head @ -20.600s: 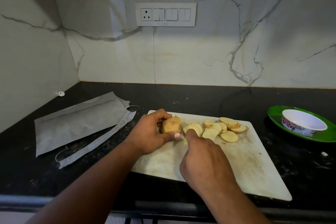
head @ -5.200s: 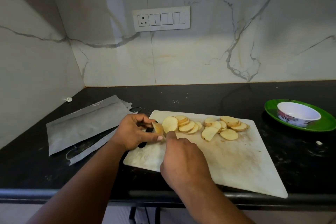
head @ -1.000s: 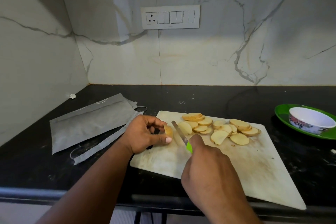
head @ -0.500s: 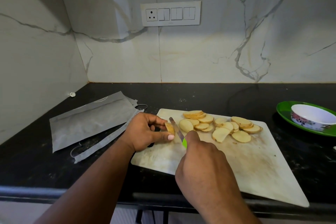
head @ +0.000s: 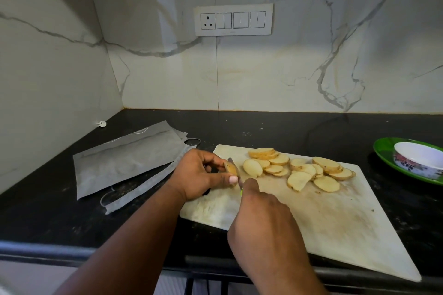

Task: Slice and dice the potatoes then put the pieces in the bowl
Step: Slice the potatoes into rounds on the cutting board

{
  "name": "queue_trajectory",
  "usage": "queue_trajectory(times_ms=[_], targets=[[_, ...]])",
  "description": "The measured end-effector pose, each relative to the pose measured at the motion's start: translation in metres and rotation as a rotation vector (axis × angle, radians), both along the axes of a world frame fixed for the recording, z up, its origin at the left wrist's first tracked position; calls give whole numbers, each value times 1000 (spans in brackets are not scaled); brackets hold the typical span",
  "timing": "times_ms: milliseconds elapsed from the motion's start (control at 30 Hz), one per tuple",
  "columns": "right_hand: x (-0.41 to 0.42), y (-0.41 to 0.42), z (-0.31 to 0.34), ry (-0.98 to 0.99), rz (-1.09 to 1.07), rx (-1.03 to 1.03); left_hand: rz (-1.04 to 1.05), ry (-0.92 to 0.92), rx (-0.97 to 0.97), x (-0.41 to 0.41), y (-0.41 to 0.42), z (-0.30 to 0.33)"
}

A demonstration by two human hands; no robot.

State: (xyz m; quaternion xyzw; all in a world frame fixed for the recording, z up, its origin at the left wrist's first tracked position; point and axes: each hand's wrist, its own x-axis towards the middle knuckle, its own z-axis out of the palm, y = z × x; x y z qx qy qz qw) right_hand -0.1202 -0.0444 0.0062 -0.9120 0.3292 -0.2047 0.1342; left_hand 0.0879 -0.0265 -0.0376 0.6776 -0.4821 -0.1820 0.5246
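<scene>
there, left hand [head: 199,175] pinched the last potato end [head: 230,167] on the cutting board [head: 335,223] | right hand [head: 266,223] curled round the knife [head: 236,173], blade against it | slices [head: 297,170] undiced, bowl [head: 418,159] empty | risk: tiny stub slipping, blade nicking the thumb [head: 227,178]

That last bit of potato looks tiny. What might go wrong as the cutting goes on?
Two risks, as far as I can judge. The potato end pinched by the left hand is small, and the knife in the right hand runs close beside the thumb, so a slip could nick it. The cutting board overhangs the counter's front edge at its near corner, so hard pressure there might tip it.
</scene>
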Motion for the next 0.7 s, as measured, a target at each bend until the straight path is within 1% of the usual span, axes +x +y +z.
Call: queue_trajectory(times_ms=[100, 200, 367, 700], targets=[[-4, 5, -5, 18, 7, 7, 11, -29, 5, -1, -1, 1], [1, 1, -6, 30, -22, -30, 10, -51, -2, -2, -2, 0], [19, -8, -6, 29, -53, -42, 36, -38, 29, -8, 0, 4], [12, -9, -13, 98, -8, -132, 44, -57, 56, -7, -1, 3]])
